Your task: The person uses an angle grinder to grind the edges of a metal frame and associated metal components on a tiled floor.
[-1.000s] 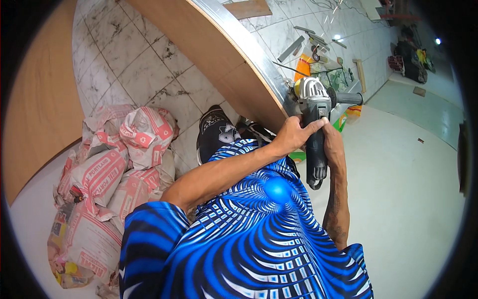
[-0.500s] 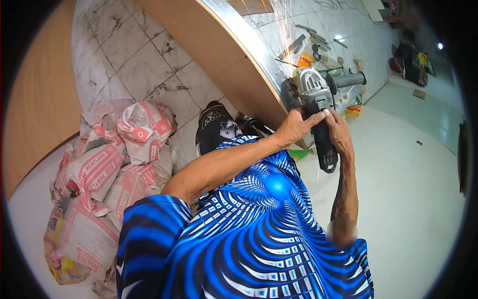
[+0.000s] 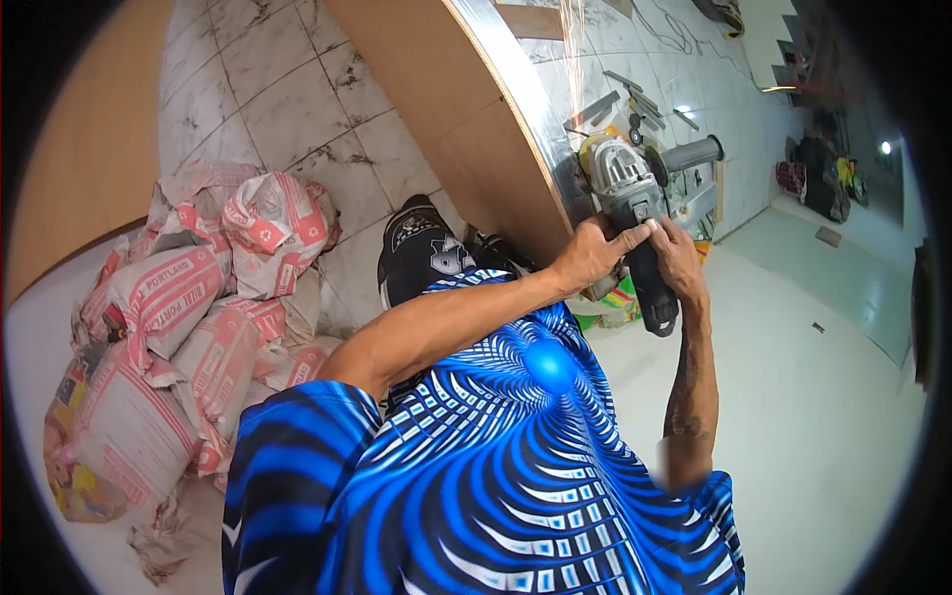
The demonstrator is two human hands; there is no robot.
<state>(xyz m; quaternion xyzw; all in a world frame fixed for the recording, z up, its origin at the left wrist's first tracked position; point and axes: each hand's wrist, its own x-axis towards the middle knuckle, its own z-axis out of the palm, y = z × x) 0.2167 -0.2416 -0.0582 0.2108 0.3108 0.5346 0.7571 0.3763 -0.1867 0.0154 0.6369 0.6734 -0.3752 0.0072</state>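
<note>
Both of my hands are closed on an angle grinder (image 3: 621, 171) with a silver gear head and a dark body. My left hand (image 3: 593, 256) grips its left side, the thumb stretched across the body. From the right, my right hand (image 3: 681, 260) wraps the body, its thumb beside the left one. The grinder's side handle (image 3: 692, 154) sticks out to the right, held by neither hand. Its head is against a shiny metal strip (image 3: 511, 59) along the edge of a brown wooden panel (image 3: 451, 109). Orange sparks (image 3: 573, 69) fly away from me. The disc itself is hidden.
Red-and-white cement bags (image 3: 178, 297) are heaped on my left near another wooden panel (image 3: 89, 149). Metal offcuts (image 3: 645, 104) lie on the tiled floor beyond the grinder. Cables (image 3: 674, 35) trail at the far right, and a dark bag (image 3: 818, 178) stands by the wall.
My view has shifted slightly, so the bags and panel sit differently in it. The grip on the grinder is the same, and the sparks still fly in a narrower stream.
</note>
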